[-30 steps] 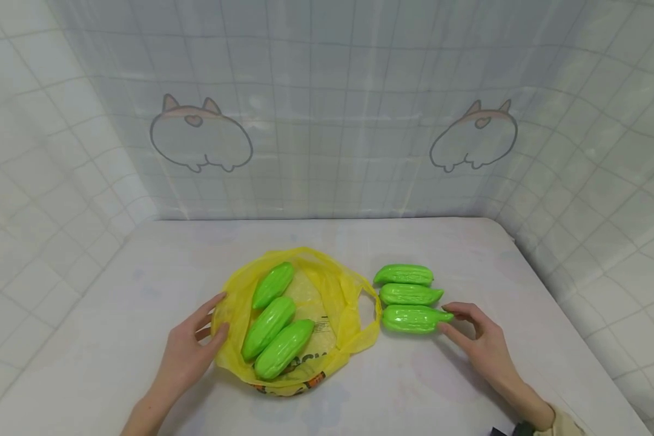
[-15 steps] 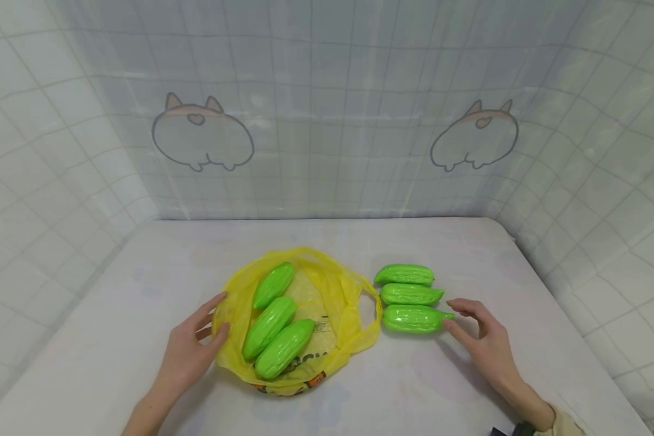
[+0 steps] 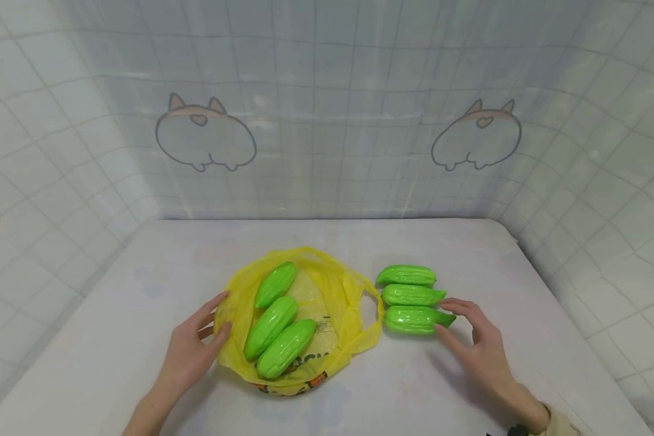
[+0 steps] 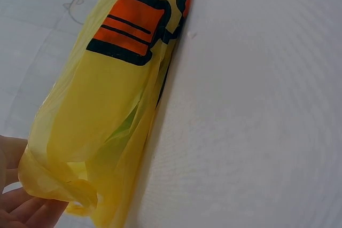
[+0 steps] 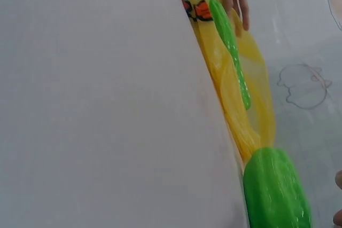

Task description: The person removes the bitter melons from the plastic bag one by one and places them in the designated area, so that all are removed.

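A yellow plastic bag lies with its mouth spread wide, holding three glossy green toy gourds. At the bag's left edge my left hand grips the film between thumb and fingers. The left wrist view shows those fingers partly hidden behind the bag's loose edge. Beyond the handle loop on the right, three more ribbed gourds lie side by side. My right hand hovers with thumb and forefinger spread at the pointed stem of the nearest gourd. In the right wrist view, fingertips stand apart from that gourd.
Everything lies on a white-covered table. Tiled-pattern sheeting with two corgi drawings walls the back, and similar sheeting rises on both sides. The bag's handle loop borders the left ends of the row of gourds.
My right hand drew slightly off the nearest gourd's stem, then came back leftward over it. That gourd's tip looks turned and broader. My left hand keeps its place on the bag.
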